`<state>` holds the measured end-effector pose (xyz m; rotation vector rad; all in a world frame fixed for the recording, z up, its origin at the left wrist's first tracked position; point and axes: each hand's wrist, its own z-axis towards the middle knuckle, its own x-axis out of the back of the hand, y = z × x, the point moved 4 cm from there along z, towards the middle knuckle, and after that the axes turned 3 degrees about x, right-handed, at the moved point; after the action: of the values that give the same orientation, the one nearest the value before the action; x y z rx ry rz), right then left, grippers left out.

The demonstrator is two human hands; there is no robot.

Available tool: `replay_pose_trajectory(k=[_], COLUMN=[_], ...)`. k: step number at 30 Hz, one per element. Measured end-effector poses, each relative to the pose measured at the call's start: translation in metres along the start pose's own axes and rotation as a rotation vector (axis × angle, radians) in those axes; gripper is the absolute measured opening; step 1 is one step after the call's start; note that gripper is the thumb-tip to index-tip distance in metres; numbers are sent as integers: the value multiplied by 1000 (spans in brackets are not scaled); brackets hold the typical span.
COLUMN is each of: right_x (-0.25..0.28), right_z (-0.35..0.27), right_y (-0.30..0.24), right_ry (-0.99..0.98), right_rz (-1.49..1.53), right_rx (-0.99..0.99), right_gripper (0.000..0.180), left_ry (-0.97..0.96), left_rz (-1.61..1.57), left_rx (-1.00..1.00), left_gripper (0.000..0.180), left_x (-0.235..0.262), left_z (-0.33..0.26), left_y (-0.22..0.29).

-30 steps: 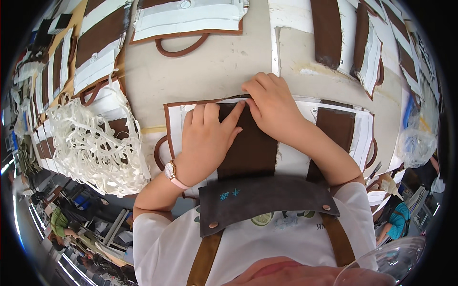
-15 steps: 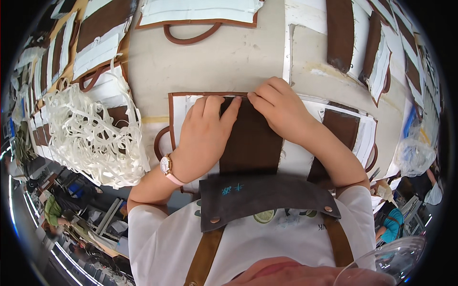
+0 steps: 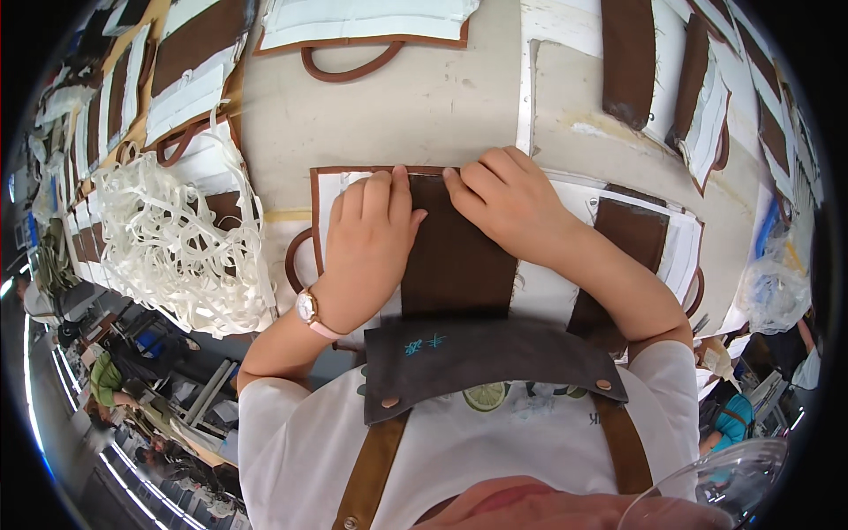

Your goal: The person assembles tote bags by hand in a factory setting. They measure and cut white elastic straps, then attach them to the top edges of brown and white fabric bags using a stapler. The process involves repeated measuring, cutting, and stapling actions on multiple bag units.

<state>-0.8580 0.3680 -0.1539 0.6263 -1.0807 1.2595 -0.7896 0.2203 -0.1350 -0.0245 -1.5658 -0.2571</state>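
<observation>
In front of me lies a flat bag panel (image 3: 459,238) of white backing with a broad dark-brown strip, brown edging along its far side and a brown handle (image 3: 294,265) at its left. My left hand (image 3: 367,243) rests flat on it, fingers stretched to the far edge, thumb apart, nothing held. My right hand (image 3: 512,199) has bent fingers, its fingertips closed at the brown edging right of the left hand; the thumb is mostly hidden. Under my right forearm, another white-and-brown panel (image 3: 632,234) lies at the right.
A tangled heap of white strips (image 3: 190,243) covers the left of the table. Another handled panel (image 3: 367,26) lies at the far side, with more panels (image 3: 629,62) at the far right. A clear plastic bag (image 3: 776,283) sits at the right edge. People work in the background.
My left hand has shifted slightly left, and its thumb has moved off the edging, down and outward. My right fingertips have slid a little left along the edge.
</observation>
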Motion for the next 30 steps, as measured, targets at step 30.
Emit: replay_pose_trajectory(k=[30], right_x=[10], right_z=[-40], right_y=[10], right_ry=[94], right_rz=[27], right_rx=[-148], right_gripper=[25], left_ry=[157], left_rz=[109], left_rx=[-11], left_gripper=[47], left_x=[-23], left_z=[4], left_y=[51])
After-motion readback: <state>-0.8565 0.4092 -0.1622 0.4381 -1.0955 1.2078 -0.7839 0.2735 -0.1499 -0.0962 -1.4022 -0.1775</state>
